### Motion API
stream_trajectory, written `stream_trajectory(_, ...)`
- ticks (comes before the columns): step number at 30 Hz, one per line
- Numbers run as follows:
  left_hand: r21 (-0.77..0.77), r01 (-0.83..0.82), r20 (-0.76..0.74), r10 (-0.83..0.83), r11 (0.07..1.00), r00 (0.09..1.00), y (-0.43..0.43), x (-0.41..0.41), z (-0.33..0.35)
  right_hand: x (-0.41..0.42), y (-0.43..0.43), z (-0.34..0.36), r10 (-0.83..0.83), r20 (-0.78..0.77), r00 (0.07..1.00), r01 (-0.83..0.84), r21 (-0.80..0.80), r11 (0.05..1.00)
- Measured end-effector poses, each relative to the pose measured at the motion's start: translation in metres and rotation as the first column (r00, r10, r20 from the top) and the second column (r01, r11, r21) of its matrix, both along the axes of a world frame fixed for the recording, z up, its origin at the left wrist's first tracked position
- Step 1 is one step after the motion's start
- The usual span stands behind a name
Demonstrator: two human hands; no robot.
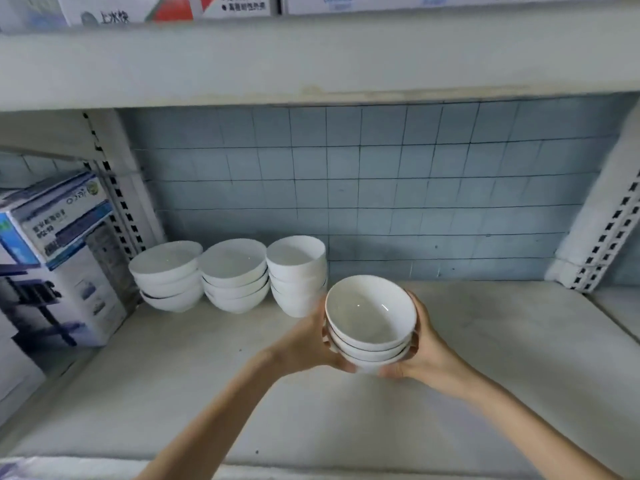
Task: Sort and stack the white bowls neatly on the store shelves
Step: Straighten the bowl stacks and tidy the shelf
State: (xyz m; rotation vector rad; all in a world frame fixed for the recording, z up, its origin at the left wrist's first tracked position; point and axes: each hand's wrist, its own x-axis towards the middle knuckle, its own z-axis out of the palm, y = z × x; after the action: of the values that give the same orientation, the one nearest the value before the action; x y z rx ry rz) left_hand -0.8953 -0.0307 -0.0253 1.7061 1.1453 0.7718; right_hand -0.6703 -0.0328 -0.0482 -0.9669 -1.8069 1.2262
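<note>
Both hands hold a stack of three nested white bowls (370, 320) above the white shelf (485, 358). My left hand (311, 341) grips its left side and my right hand (420, 351) cups its right side and bottom. At the back left of the shelf stand three more stacks of white bowls in a row: the left stack (166, 275), the middle stack (235, 275) and a taller stack (298, 275). The held stack is just right of and in front of the taller one.
A blue and white product box (59, 258) stands left of the slotted upright (117, 202). Another slotted upright (602, 237) bounds the right side. A blue tiled wall (381, 185) is behind. The upper shelf (311, 64) carries boxes overhead.
</note>
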Motion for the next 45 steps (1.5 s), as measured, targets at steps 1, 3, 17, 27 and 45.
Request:
stream_trajectory(1, 0.001, 0.014, 0.004, -0.014, 1.000, 1.000, 0.003, -0.001, -0.001, -0.001, 0.001, 0.000, -0.014, -0.002, 1.000, 0.014, -0.018, 1.000)
stream_trajectory(3, -0.006, 0.030, 0.019, -0.030, 1.000, 0.999, 0.008, -0.002, -0.005, -0.003, 0.003, 0.001, -0.037, 0.003, 0.999, 0.037, -0.050, 0.998)
stream_trajectory(17, 0.065, -0.359, 0.386, 0.309, 0.931, 0.870, 0.027, 0.032, -0.029, -0.008, 0.058, 0.001, -0.113, -0.010, 0.994, 0.113, -0.024, 0.993)
stream_trajectory(27, 0.045, -0.500, 0.440, 0.433, 0.865, 0.787, 0.042, 0.049, -0.032, -0.009, 0.082, -0.002, -0.203, -0.085, 0.976, 0.201, -0.026, 0.979)
stream_trajectory(45, 0.224, -0.362, 0.032, 0.365, 0.905, 0.931, 0.028, 0.031, -0.031, -0.004, 0.070, -0.001, -0.350, 0.141, 0.926, 0.336, 0.116, 0.935)
